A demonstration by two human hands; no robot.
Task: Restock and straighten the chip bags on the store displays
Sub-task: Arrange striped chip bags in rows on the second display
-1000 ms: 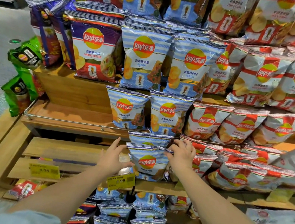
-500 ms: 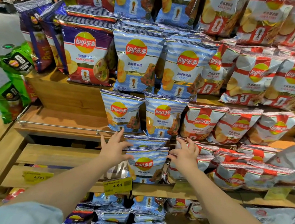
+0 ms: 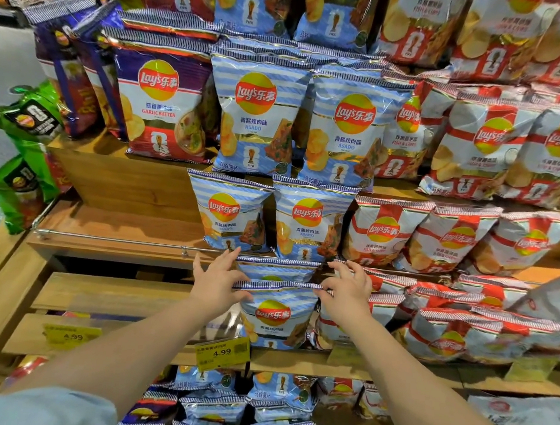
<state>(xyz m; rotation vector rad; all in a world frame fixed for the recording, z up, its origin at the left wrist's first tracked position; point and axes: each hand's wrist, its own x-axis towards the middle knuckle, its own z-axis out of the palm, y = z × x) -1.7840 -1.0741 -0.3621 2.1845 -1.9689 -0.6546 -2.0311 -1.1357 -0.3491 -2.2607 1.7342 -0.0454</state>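
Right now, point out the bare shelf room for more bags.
Free: the wooden tier left of the small blue bags, behind the metal rail; and the slats left of the left hand. Crowded: everything right of the right hand, packed with red-and-white bags.

A stepped wooden display shelf carried the stock, with a thin metal rail along one tier's front edge. Purple Garlic Butter bags, big blue Asado bags and red-and-white Fish & Chips bags stood on the upper tier, smaller blue Asado bags below. On the slatted tier stood another blue Asado bag, above yellow 4.99 price tags.
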